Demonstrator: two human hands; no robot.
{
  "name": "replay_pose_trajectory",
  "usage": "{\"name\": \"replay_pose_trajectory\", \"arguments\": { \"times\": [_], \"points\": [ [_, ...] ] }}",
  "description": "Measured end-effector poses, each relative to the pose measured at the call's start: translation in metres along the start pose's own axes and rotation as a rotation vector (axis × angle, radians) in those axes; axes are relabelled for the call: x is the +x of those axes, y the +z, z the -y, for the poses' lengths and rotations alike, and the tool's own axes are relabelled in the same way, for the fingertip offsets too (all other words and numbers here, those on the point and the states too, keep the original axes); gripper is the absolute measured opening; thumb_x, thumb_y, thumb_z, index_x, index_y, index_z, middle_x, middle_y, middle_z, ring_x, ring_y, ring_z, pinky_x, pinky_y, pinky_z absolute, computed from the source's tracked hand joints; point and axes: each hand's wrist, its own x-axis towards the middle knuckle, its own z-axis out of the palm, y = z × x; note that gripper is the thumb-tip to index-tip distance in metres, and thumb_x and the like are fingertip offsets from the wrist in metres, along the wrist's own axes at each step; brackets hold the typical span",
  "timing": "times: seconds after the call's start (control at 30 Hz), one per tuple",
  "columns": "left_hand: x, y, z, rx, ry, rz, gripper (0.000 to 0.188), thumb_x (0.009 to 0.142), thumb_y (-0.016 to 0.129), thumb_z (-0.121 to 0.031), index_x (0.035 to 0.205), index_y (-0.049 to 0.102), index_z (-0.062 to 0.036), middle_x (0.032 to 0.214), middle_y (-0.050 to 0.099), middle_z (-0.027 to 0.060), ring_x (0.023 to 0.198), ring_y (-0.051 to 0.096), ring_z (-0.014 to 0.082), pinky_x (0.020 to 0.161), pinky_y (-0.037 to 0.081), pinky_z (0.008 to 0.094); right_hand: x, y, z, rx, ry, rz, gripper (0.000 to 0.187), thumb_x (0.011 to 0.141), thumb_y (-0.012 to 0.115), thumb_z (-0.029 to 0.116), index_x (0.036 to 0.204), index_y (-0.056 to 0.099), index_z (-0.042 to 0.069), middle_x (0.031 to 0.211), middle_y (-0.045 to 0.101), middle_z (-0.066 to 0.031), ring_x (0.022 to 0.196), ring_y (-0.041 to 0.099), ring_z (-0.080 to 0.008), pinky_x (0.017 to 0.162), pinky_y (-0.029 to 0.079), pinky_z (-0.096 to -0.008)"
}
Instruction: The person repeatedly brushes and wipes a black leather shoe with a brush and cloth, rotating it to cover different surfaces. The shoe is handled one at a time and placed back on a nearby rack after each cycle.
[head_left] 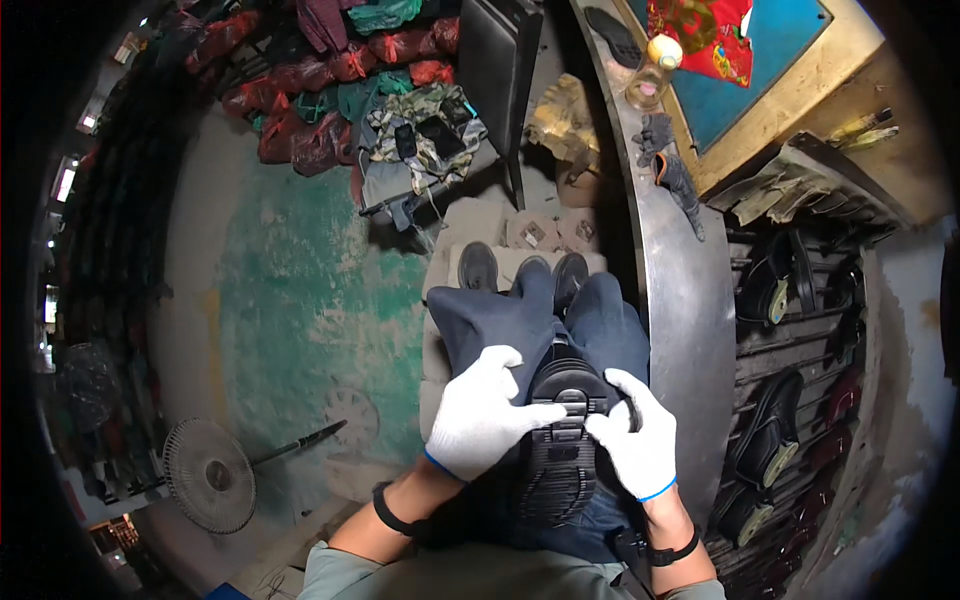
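A black shoe (pixel 562 470) lies sole up on my lap between my knees, its ridged tread facing me. My left hand (pixel 482 415), in a white knit glove, is at its left side. The left thumb stretches onto the middle of the sole, while the fingers stand apart from the thumb. My right hand (pixel 637 435), in a matching glove, grips the shoe's right edge, thumb by the tread and fingers curved along the side. A dark curved edge shows between right thumb and forefinger; whether it is part of the shoe I cannot tell.
To the right runs a metal bench (pixel 685 300) with a dark glove (pixel 680 190), a jar (pixel 648 85) and a loose sole (pixel 612 38). Beyond stands a rack of black shoes (pixel 768 430). A fan (pixel 210 475) is at left; red bags (pixel 305 140) lie at the back.
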Motion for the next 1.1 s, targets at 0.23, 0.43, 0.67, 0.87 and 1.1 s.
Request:
{"name": "replay_pose_trajectory", "arguments": {
  "times": [0.23, 0.43, 0.67, 0.87, 1.1],
  "points": [
    [-0.025, 0.018, 0.008, 0.211, 0.212, -0.017, 0.041, 0.090, 0.091, -0.035, 0.114, 0.080, -0.0031, 0.090, 0.072, 0.0137, 0.077, 0.070, 0.0260, 0.073, 0.057, 0.0361, -0.025, 0.018, -0.010, -0.253, -0.525, -0.173, 0.049, 0.097, 0.084, 0.009, 0.142, 0.071, -0.006, 0.100, 0.069, -0.0166, 0.089, 0.069, -0.0304, 0.082, 0.057, -0.0408],
    [-0.086, 0.004, -0.047, 0.117, 0.382, -0.283, 0.069, 0.075, 0.104, -0.033, 0.129, 0.075, -0.0010, 0.108, 0.077, 0.0140, 0.096, 0.079, 0.0288, 0.085, 0.063, 0.0389, -0.075, 0.016, 0.026, -0.291, -0.792, -0.368, 0.059, 0.089, 0.082, 0.005, 0.145, 0.070, -0.007, 0.113, 0.071, -0.0231, 0.095, 0.072, -0.0359, 0.082, 0.060, -0.0430],
    [-0.129, -0.006, -0.057, -0.036, 0.371, -0.290, 0.114, 0.071, 0.107, -0.050, 0.151, 0.052, 0.0104, 0.134, 0.071, 0.0218, 0.121, 0.076, 0.0324, 0.105, 0.061, 0.0422, -0.115, 0.021, 0.020, -0.084, -0.875, -0.258, 0.041, 0.080, 0.078, -0.002, 0.121, 0.081, -0.004, 0.129, 0.073, -0.0270, 0.112, 0.076, -0.0402, 0.094, 0.064, -0.0448],
    [-0.139, 0.003, -0.029, 0.196, 0.526, -0.269, 0.103, 0.073, 0.105, -0.036, 0.154, 0.058, 0.0077, 0.141, 0.073, 0.0266, 0.124, 0.077, 0.0384, 0.109, 0.061, 0.0451, -0.101, 0.002, -0.023, 1.484, 0.103, 0.474, 0.084, 0.109, 0.065, 0.055, 0.172, 0.038, 0.006, 0.168, 0.049, -0.0217, 0.151, 0.054, -0.0417, 0.121, 0.051, -0.0592],
    [-0.141, 0.023, 0.025, 0.295, 0.806, 0.276, 0.091, 0.086, 0.093, -0.049, 0.159, 0.060, -0.0048, 0.165, 0.055, 0.0256, 0.158, 0.047, 0.0491, 0.129, 0.035, 0.0689, -0.078, 0.008, -0.094, 1.578, 0.365, 0.446, 0.077, 0.086, 0.063, 0.028, 0.154, 0.059, -0.009, 0.142, 0.072, -0.0325, 0.120, 0.077, -0.0452, 0.112, 0.062, -0.0551]
  ]
}}
